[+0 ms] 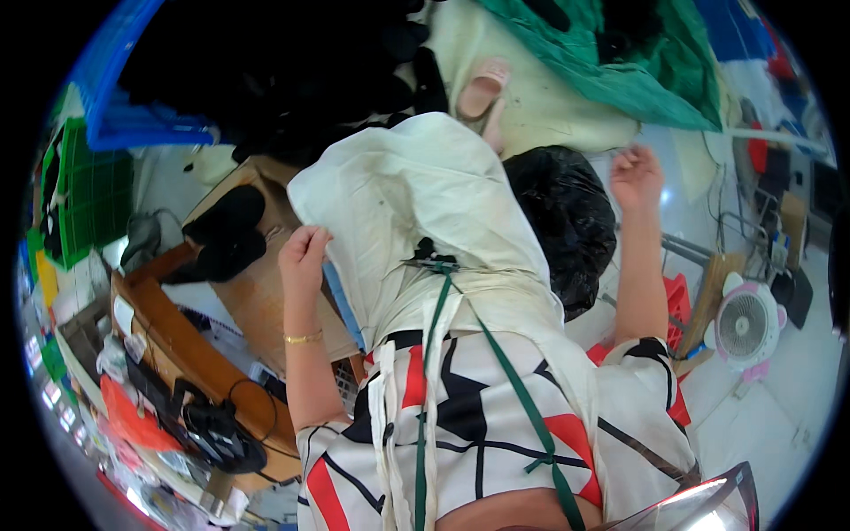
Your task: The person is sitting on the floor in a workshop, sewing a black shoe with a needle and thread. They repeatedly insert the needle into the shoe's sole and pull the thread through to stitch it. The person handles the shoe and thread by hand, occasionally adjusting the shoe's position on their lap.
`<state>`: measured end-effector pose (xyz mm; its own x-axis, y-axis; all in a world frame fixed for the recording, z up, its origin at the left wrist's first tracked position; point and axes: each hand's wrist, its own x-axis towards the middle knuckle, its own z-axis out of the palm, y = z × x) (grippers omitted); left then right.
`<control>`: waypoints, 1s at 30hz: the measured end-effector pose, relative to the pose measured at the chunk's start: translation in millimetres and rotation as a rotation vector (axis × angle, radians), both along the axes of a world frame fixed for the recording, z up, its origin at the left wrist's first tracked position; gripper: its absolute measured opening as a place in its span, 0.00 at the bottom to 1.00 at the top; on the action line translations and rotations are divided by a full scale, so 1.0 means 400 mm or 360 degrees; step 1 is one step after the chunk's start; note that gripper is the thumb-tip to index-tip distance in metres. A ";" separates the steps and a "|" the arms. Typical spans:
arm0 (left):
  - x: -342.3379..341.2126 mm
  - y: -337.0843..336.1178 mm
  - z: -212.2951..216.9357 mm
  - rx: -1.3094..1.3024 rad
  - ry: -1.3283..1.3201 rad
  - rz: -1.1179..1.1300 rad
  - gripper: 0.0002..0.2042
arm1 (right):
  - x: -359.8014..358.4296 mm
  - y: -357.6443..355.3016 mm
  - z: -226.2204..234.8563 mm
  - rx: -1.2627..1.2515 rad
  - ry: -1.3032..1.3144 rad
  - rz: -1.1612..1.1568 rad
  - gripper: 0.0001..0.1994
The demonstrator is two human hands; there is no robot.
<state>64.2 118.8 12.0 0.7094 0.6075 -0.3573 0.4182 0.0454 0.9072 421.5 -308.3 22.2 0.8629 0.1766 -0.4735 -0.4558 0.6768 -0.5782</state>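
A cream apron covers my lap. My left hand is closed, fingers pressed together, by the apron's left edge. Whatever those fingers hold, if anything, is hidden. My right hand is raised off to the right, beyond a black plastic bag, its curled fingers smeared by motion. A small dark metal tool, too unclear to name, lies on the apron at my waist. Green cord hangs down my front to it.
Dark items pile up in a blue container at far left. Black pieces rest on cardboard beside a wooden bench. Ahead are pink slippers and a green sheet. A fan stands at right.
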 end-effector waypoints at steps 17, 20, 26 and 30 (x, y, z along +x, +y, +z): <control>-0.058 0.022 0.028 0.1245 0.0750 0.0022 0.08 | -0.262 0.313 0.174 -0.0086 -0.0332 0.1340 0.07; -0.026 0.008 0.082 0.1499 0.0800 -0.0118 0.07 | -0.296 0.342 0.233 0.0077 -0.0261 0.1588 0.08; 0.182 -0.238 0.237 -0.0884 -0.0647 -0.0870 0.25 | -0.367 0.438 0.325 0.0187 -0.0525 0.1904 0.09; 0.154 -0.180 0.188 -0.1390 -0.0432 -0.0493 0.06 | -0.241 0.346 0.317 0.0284 -0.0441 0.1247 0.07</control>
<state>125.9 46.7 87.0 0.9185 -0.0227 -0.3948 0.3060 0.6731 0.6733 325.2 -169.8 148.9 0.5408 0.8235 -0.1714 -0.6883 0.3161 -0.6529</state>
